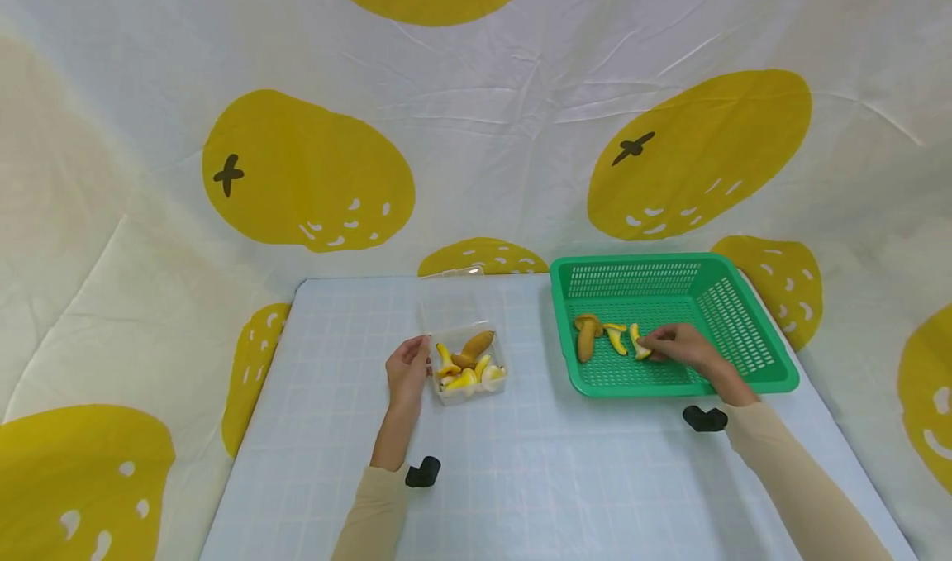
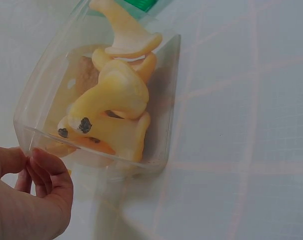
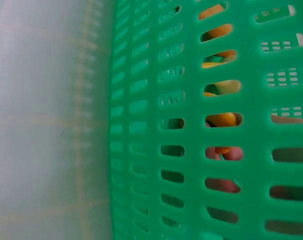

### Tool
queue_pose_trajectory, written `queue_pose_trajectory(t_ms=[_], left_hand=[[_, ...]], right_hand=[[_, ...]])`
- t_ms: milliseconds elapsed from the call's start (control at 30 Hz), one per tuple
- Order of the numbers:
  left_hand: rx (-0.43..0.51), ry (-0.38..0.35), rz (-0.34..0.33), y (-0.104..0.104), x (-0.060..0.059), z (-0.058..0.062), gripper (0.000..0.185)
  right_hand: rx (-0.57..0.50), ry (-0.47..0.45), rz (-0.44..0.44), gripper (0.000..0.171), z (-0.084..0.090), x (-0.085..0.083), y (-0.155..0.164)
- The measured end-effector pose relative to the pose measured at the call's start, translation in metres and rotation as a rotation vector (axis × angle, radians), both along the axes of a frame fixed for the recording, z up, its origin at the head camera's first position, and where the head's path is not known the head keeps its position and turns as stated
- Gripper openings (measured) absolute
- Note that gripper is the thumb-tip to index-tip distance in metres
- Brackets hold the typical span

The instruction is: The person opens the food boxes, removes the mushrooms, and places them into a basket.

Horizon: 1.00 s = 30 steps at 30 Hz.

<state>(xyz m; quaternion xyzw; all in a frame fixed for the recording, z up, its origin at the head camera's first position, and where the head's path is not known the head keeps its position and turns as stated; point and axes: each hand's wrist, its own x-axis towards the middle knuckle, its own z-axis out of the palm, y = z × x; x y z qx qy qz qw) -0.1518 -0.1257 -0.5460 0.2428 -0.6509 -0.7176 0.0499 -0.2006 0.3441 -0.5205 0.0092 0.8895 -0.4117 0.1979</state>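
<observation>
My left hand (image 1: pixel 407 371) pinches the left rim of a clear plastic box (image 2: pixel 172 105) with its lid folded open behind it. Inside lie several yellow mushrooms (image 2: pixel 111 90), some with dark stem ends, and a brown mushroom (image 1: pixel 478 344). To the right, my right hand (image 1: pixel 680 346) reaches into a green basket (image 1: pixel 669 391) and pinches a yellow-and-white mushroom (image 1: pixel 635 338) near the basket floor. Just left of it in the basket are another yellow mushroom (image 1: pixel 616 339) and a larger brown one (image 1: pixel 586 342). In the right wrist view the basket's slotted wall mostly hides the fingers.
A pale checked cloth covers the table (image 1: pixel 521 462). Behind and beside it hangs a white cloth (image 1: pixel 506 156) printed with large yellow fruit shapes. The basket stands at the table's right back, its walls raised around the mushrooms.
</observation>
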Motion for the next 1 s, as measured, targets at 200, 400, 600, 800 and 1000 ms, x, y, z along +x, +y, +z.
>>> queue_pose_trajectory(t_ms=[200, 400, 600, 800, 1000], left_hand=[[-0.002, 0.006, 0.008, 0.002, 0.0, -0.001, 0.033], [-0.023, -0.011, 0.01, 0.002, -0.001, -0.001, 0.03], [-0.036, -0.025, 0.004, 0.0, -0.001, 0.0, 0.032], [-0.029, -0.017, 0.003, 0.0, -0.001, 0.001, 0.031], [-0.03, -0.026, 0.001, 0.0, 0.0, 0.001, 0.032]], right_hand=[[0.056, 0.011, -0.029, 0.051, 0.003, 0.001, -0.007], [0.102, 0.126, -0.028, 0.054, 0.013, 0.003, -0.016], [0.03, 0.252, 0.011, 0.042, 0.028, 0.003, -0.032], [-0.112, 0.275, 0.033, 0.039, 0.042, 0.004, -0.058], [-0.18, 0.319, 0.057, 0.033, 0.052, 0.003, -0.088]])
